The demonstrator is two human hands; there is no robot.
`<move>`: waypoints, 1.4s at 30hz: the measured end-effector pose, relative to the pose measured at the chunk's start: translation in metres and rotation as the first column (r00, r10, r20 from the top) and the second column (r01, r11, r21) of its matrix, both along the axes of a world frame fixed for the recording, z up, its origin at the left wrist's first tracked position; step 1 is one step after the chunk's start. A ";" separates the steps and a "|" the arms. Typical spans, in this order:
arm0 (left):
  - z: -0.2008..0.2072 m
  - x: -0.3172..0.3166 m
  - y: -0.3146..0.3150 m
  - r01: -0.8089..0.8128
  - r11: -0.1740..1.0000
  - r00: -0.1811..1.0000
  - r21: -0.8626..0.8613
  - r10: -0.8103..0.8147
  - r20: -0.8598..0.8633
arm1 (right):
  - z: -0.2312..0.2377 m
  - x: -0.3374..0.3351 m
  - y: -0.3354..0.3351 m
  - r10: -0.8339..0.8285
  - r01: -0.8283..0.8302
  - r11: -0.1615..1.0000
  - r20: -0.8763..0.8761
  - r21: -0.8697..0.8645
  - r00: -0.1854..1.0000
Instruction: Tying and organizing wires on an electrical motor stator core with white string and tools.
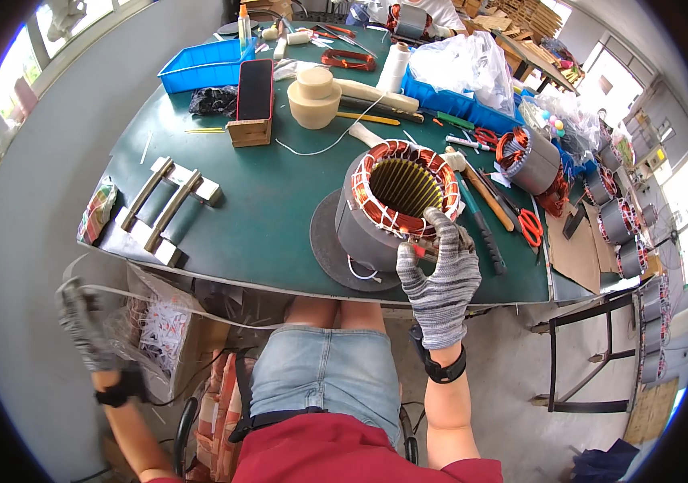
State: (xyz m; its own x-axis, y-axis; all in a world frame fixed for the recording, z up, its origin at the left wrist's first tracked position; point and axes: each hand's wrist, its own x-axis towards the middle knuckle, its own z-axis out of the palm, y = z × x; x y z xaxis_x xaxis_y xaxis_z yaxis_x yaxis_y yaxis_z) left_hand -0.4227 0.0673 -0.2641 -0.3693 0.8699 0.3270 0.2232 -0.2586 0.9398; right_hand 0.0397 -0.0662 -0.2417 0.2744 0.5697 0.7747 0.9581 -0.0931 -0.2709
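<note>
A grey motor stator (360, 229) stands upright on a round dark disc (324, 241) near the table's front edge. White lacing binds its ring of copper windings (384, 219), and yellowish slot liners line the bore. My right hand (443, 278), in a striped grey glove, grips the near right rim of the stator, with thumb and forefinger on the windings. Off the table to the left, my gloved left hand (85, 326) is blurred by motion. A white cord (191, 307) runs from its fingers towards my lap. A short white cord end (364, 276) hangs at the stator's base.
Steel bars on blocks (168, 201) lie at left. Behind are a phone (255, 90) on a wooden stand, a cream stepped block (313, 101) and a blue tray (199, 68). Red-handled scissors (531, 228) and a hammer (485, 189) lie right. A carton (187, 342) stands below.
</note>
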 end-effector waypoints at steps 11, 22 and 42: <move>-0.156 -0.445 0.162 -0.609 0.767 0.707 -0.200 0.411 -0.576 | -0.001 0.001 0.003 0.056 -0.004 0.994 -0.459 0.113 0.887; -0.040 -0.049 0.167 0.052 0.983 0.467 0.178 0.133 -0.874 | 0.007 -0.012 0.012 -0.077 0.100 0.994 -0.331 0.052 0.940; 0.036 0.175 -0.023 0.552 0.823 0.693 0.131 -0.367 -0.621 | -0.011 -0.021 -0.011 0.117 0.031 0.973 -0.607 0.228 0.786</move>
